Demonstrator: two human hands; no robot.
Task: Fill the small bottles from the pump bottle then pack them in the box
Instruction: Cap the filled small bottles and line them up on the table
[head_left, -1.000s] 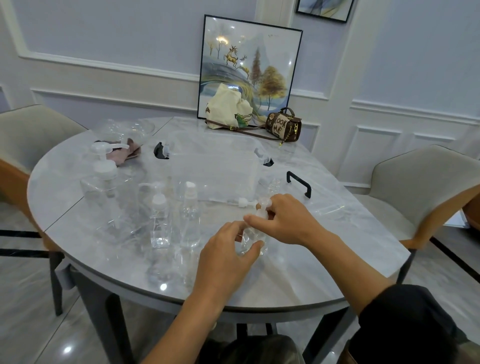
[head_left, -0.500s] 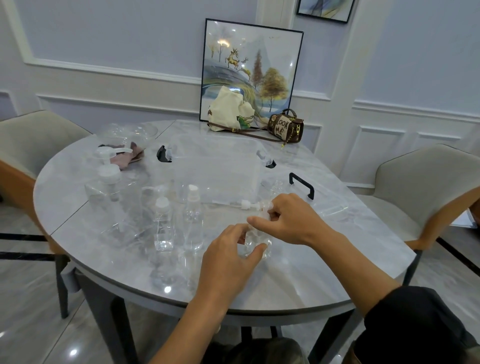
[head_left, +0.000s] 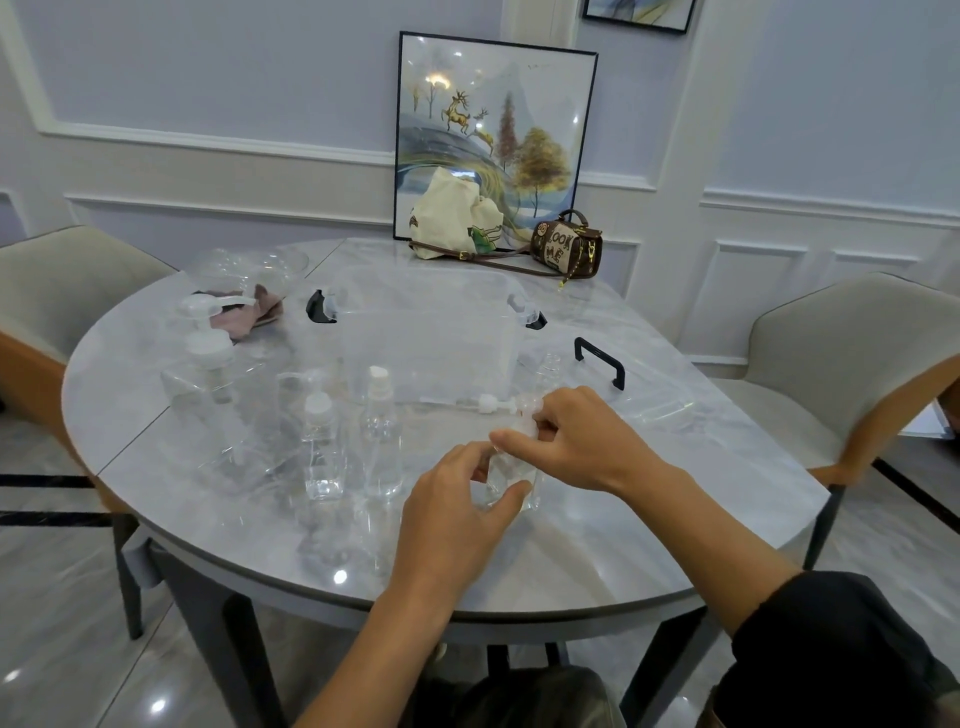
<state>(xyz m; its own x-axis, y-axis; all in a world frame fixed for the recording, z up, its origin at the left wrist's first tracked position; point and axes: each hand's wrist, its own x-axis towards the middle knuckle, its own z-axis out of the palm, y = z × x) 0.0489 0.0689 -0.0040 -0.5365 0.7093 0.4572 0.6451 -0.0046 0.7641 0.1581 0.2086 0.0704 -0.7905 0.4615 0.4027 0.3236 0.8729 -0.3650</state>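
A small clear bottle (head_left: 511, 480) stands on the marble table near the front. My left hand (head_left: 457, 512) grips its body from the left. My right hand (head_left: 582, 441) pinches the cap at its top. To the left stand two more small clear bottles, one square (head_left: 321, 447) and one round with a white cap (head_left: 382, 431). The large clear pump bottle (head_left: 210, 410) with a white pump head stands further left. Behind them sits the clear plastic box (head_left: 426, 338) with black latches. A white pump tube (head_left: 467, 401) lies in front of the box.
The box's clear lid with a black handle (head_left: 602, 361) lies at the right. A pink cloth (head_left: 254, 312) and clear packaging sit at the back left. Bags (head_left: 566, 249) and a framed picture (head_left: 493, 140) stand at the far edge. Chairs flank the table (head_left: 649, 545).
Both hands stay on the small bottle with only slight finger shifts. The view has shifted a little as my head moved.
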